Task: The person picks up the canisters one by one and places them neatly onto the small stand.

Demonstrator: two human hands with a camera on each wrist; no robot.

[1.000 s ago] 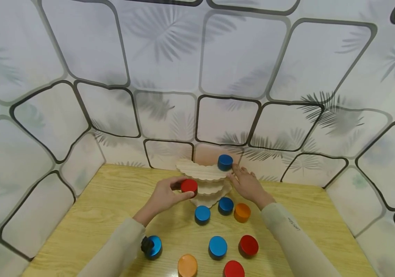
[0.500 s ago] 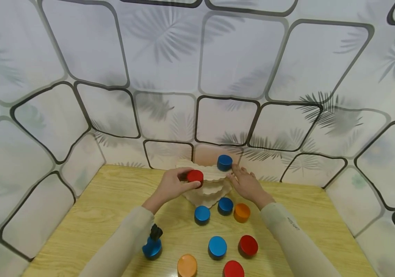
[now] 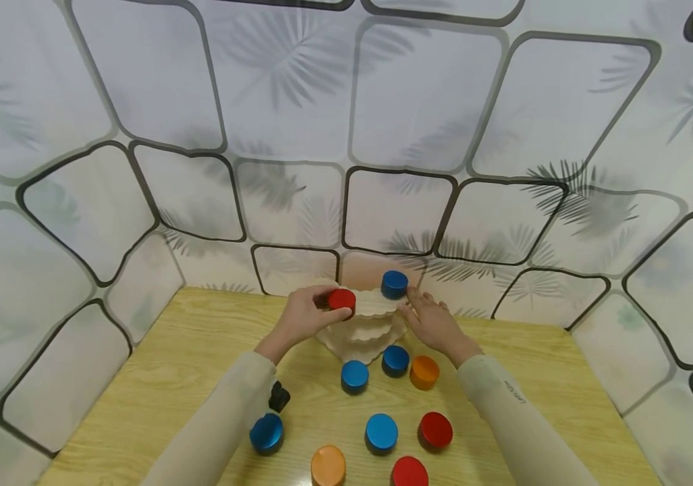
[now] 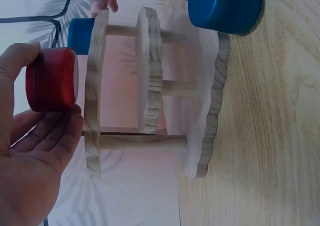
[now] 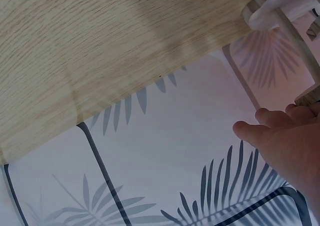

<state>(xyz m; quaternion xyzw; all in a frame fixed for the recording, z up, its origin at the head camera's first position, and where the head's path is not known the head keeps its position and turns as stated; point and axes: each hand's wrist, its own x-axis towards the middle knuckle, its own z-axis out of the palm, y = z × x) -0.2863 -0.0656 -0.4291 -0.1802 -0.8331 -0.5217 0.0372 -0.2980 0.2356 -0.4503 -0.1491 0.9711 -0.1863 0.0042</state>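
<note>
A tiered wooden stand (image 4: 92, 110) with scalloped shelves stands at the back of the table, most clearly seen from the side in the left wrist view. My left hand (image 3: 302, 316) pinches a round red tin (image 4: 52, 79) between thumb and fingers. It is at the left part of the top shelf, with a narrow gap from the shelf in the left wrist view. At the shelf's right end sits a blue tin (image 3: 395, 285). My right hand (image 3: 436, 325) touches the shelf edge beside it, fingers mostly straight; its fingertips are partly hidden in the right wrist view.
Blue tins (image 3: 355, 376), orange tins (image 3: 424, 372) and red tins (image 3: 435, 431) are spread over the wooden table (image 3: 176, 364) in front of the stand. Another blue tin (image 3: 266, 433) lies near my left sleeve. A patterned curtain (image 3: 297, 209) borders the table's back.
My left hand has carried the red tin right and upward, from beside the stand to just over its top shelf. My right hand stays at the shelf's right edge.
</note>
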